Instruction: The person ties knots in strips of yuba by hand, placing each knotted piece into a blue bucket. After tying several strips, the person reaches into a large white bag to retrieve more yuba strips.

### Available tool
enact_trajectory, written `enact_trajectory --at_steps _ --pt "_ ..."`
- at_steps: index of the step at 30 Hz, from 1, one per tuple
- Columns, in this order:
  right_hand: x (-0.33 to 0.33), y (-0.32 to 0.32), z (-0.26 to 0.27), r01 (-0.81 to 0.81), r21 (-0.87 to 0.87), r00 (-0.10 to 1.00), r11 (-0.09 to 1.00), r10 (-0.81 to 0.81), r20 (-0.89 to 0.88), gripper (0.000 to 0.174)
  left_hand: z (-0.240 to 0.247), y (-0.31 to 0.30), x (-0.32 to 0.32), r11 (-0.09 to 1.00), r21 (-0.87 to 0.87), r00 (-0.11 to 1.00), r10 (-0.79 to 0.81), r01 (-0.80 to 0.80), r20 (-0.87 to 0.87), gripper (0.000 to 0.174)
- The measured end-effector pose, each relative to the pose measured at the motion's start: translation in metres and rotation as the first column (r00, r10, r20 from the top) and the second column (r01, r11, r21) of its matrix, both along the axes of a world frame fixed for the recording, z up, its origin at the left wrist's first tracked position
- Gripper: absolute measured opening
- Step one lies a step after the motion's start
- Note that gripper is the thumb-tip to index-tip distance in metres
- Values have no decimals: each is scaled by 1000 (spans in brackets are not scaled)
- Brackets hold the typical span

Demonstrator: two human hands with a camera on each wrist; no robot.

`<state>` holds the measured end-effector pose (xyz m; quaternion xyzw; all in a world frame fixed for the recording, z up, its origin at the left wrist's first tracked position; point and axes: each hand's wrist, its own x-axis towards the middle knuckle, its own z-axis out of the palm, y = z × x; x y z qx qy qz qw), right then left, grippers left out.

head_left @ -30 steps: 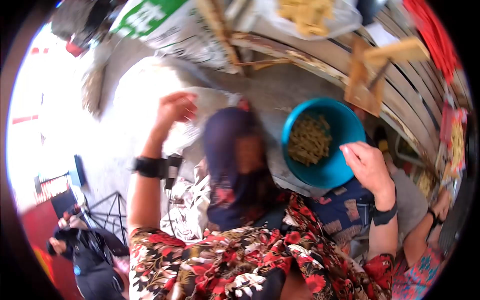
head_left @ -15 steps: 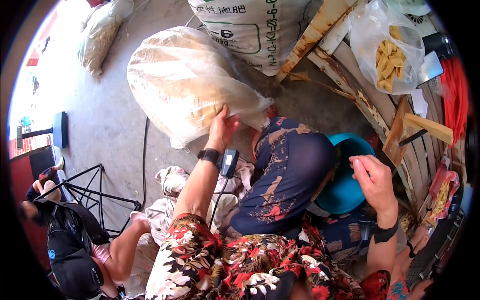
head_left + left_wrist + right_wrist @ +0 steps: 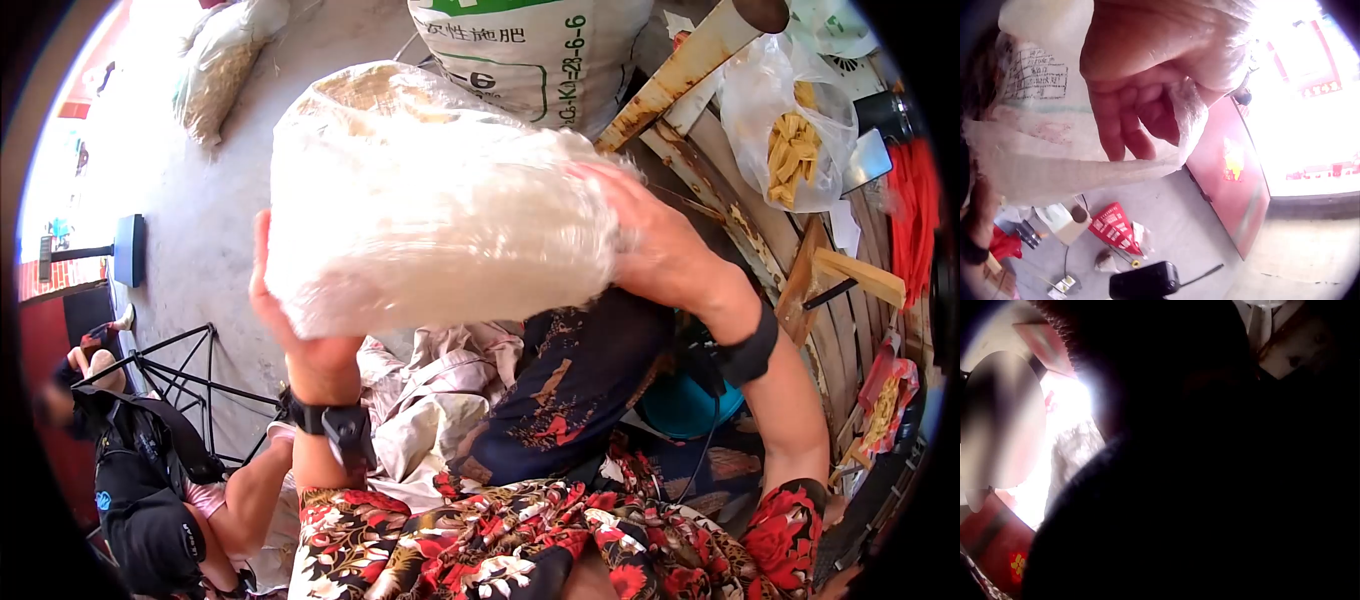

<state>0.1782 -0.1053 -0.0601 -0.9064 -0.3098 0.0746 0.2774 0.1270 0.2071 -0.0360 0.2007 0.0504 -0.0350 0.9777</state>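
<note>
A whitish, translucent woven plastic sack (image 3: 430,220) is raised in front of me in the head view, its mouth spread between my two hands. At its left edge, my left hand (image 3: 318,352) holds the rim. The left wrist view shows that hand's curled fingers (image 3: 1141,122) and a fold of the sack's rim (image 3: 1191,115) caught by the thumb. My right hand (image 3: 675,245) grips the bunched right end, somewhat blurred by motion. What the sack contains is hidden. Most of the right wrist view is dark.
A blue-green basin (image 3: 690,408) stands right of my knee, partly covered. Behind are a large printed fertiliser sack (image 3: 540,60) and a slatted bench (image 3: 720,150) with a bag of yellowish strips (image 3: 790,150). A person with a black backpack (image 3: 140,460) sits at left near a black stand (image 3: 205,390).
My left hand has moved left along the sack and my right hand has come over from beside the basin to its right end. The sack is now lifted and spread open.
</note>
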Motion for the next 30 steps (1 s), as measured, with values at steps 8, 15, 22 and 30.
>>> enact_trajectory --at_steps 8,15,22,30 --pt "26 25 8 349 24 879 937 -336 338 64 12 47 -65 991 131 996 43 -33 -75 63" --pt "23 29 17 357 146 909 923 -308 -280 28 -3 75 -98 586 769 851 242 256 -467 53" --pt "-5 48 52 215 287 949 933 -130 -287 18 31 45 -58 -446 883 940 214 -148 266 53" --pt "-20 34 71 18 295 998 955 -37 58 28 -15 2 7 -522 852 954 -277 -50 -114 32"
